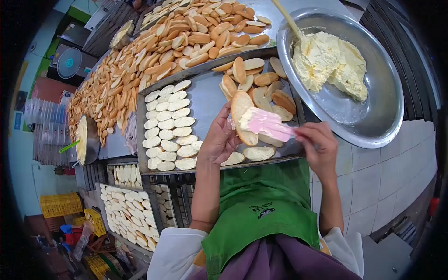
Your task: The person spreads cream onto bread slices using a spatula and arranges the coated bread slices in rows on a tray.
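Observation:
My left hand [217, 140] holds up an oval bread slice [241, 105], fingers closed around its left edge. In my right hand [319, 147] is a pink spatula [273, 125], its blade loaded with pale yellow cream and lying against the slice's face. Both hands are over the near right part of a metal tray [203, 93]. Rows of cream-coated slices [167, 125] lie on the tray's left side. Loose bread slices [266, 78] are piled at its right, and a coated slice [259, 153] rests by the near edge.
A large steel bowl [385, 112] of cream [322, 60] with a wooden handle [285, 17] stands at the right. Behind the tray lies a big heap of bread [140, 60]. Another cream bowl [88, 140] and a tray of coated slices [128, 212] are at the left.

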`<state>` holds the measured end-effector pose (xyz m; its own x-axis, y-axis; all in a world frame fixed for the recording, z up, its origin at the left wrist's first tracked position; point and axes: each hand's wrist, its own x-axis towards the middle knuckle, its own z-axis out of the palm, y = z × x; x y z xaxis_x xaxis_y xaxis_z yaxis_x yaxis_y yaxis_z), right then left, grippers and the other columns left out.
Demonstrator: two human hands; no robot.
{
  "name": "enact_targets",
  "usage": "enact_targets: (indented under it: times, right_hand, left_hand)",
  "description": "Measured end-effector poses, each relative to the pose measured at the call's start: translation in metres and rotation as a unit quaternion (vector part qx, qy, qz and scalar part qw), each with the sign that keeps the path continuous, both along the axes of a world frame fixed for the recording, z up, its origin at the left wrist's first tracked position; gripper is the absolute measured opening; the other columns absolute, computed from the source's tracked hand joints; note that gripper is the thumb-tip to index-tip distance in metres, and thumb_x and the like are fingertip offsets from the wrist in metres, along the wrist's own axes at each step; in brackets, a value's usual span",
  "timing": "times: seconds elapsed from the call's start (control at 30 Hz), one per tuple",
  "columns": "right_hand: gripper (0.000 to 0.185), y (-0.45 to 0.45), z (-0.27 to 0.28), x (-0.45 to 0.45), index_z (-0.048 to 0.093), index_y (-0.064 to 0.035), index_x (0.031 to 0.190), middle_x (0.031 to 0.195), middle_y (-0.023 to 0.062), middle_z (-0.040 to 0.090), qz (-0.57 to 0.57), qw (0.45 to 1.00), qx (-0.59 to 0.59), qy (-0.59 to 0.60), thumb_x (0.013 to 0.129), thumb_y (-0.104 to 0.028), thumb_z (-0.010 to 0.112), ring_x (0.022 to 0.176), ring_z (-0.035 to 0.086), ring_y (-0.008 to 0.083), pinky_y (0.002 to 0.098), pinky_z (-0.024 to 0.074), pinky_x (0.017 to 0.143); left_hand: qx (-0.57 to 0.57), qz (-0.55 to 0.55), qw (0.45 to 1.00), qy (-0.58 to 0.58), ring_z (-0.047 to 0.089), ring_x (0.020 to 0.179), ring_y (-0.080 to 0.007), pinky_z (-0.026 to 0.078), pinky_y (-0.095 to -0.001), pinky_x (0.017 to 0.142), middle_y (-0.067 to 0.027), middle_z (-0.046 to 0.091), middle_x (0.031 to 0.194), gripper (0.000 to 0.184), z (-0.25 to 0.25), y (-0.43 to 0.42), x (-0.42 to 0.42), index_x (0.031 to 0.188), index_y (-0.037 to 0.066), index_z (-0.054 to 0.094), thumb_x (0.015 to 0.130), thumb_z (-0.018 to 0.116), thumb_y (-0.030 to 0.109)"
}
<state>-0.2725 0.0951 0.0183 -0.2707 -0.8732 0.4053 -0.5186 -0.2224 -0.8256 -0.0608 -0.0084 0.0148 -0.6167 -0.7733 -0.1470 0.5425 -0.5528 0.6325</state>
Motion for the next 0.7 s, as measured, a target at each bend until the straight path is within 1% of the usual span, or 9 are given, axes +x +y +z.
enact_targets:
  times: [0.07,0.13,0.23,0.3,0.4,0.47,0.53,0.6,0.7]
  right_hand:
    - [0.021,0.002,0.011,-0.009,0.066,-0.0038,0.083,0.080,0.0081,0.061,-0.048,0.991,-0.018,0.123,0.064,0.005,0.063,0.074,0.054,0.0209,0.0277,0.0437,0.063]
    - [0.019,0.003,0.019,-0.008,0.065,-0.0032,0.081,0.079,0.0076,0.060,-0.073,0.989,-0.028,0.124,0.064,0.005,0.064,0.072,0.053,0.0212,0.0286,0.0432,0.062]
    - [0.019,0.005,0.021,-0.001,0.065,-0.0031,0.081,0.078,0.0075,0.060,-0.054,0.998,0.015,-0.025,0.064,0.004,0.064,0.071,0.053,0.0212,0.0289,0.0429,0.062]
    - [0.020,0.005,0.011,0.000,0.066,-0.0040,0.082,0.078,0.0075,0.060,0.035,0.998,0.058,0.014,0.064,0.004,0.064,0.071,0.053,0.0205,0.0280,0.0429,0.062]
    - [0.021,0.012,0.012,-0.016,0.066,-0.0050,0.083,0.079,0.0072,0.060,-0.025,0.991,0.059,0.120,0.064,0.005,0.064,0.072,0.053,0.0201,0.0275,0.0428,0.061]
    - [0.021,0.011,0.007,-0.011,0.066,-0.0050,0.082,0.079,0.0069,0.060,-0.030,0.997,0.042,0.049,0.064,0.005,0.064,0.071,0.053,0.0203,0.0276,0.0426,0.061]
    - [0.021,0.009,0.003,-0.003,0.066,-0.0051,0.081,0.079,0.0067,0.060,-0.036,0.999,0.027,-0.020,0.064,0.006,0.064,0.070,0.052,0.0204,0.0278,0.0423,0.061]
    - [0.021,0.001,0.002,0.006,0.066,-0.0043,0.081,0.079,0.0065,0.060,-0.076,0.993,-0.042,0.075,0.063,0.007,0.063,0.070,0.052,0.0208,0.0280,0.0421,0.060]
    - [0.020,-0.008,0.008,0.000,0.065,-0.0032,0.084,0.079,0.0061,0.060,-0.118,0.980,-0.062,0.146,0.067,0.006,0.061,0.070,0.052,0.0186,0.0265,0.0417,0.059]
  left_hand:
    - [0.001,-0.002,1.000,0.027,0.059,0.094,-0.0196,0.056,-0.0279,0.069,-0.0105,0.049,0.115,0.061,-0.005,-0.004,0.004,0.129,0.010,0.025,0.080,0.060,0.017]
    - [-0.083,0.029,0.996,-0.019,0.055,0.100,-0.0210,0.054,-0.0299,0.074,-0.0114,0.048,0.117,0.065,-0.007,-0.006,0.005,0.129,0.012,0.025,0.077,0.064,0.014]
    - [-0.143,0.048,0.987,-0.059,0.050,0.108,-0.0245,0.053,-0.0317,0.078,-0.0147,0.041,0.125,0.074,-0.002,-0.002,0.000,0.133,0.012,0.021,0.074,0.066,0.015]
    - [-0.127,0.057,0.990,-0.013,0.050,0.108,-0.0254,0.051,-0.0339,0.081,-0.0148,0.043,0.123,0.068,-0.002,-0.005,0.002,0.131,0.013,0.023,0.076,0.064,0.011]
    - [-0.069,0.087,0.993,0.047,0.051,0.107,-0.0279,0.051,-0.0359,0.082,-0.0153,0.045,0.121,0.060,-0.005,-0.012,0.008,0.129,0.014,0.024,0.080,0.057,0.005]
    - [-0.065,0.050,0.996,-0.039,0.054,0.103,-0.0274,0.052,-0.0370,0.079,-0.0151,0.047,0.118,0.062,-0.006,-0.012,0.006,0.129,0.014,0.023,0.079,0.059,0.008]
    - [-0.031,0.030,0.999,-0.014,0.055,0.101,-0.0261,0.053,-0.0373,0.076,-0.0152,0.049,0.117,0.067,-0.012,-0.003,-0.007,0.130,0.014,0.021,0.077,0.063,0.013]
    - [-0.021,-0.060,0.997,0.037,0.056,0.100,-0.0244,0.054,-0.0376,0.075,-0.0149,0.050,0.115,0.072,-0.016,0.007,-0.015,0.130,0.013,0.021,0.075,0.067,0.019]
    - [-0.045,-0.095,0.994,-0.027,0.055,0.100,-0.0230,0.054,-0.0342,0.075,-0.0125,0.048,0.117,0.079,-0.020,0.011,-0.017,0.131,0.013,0.022,0.069,0.070,0.028]
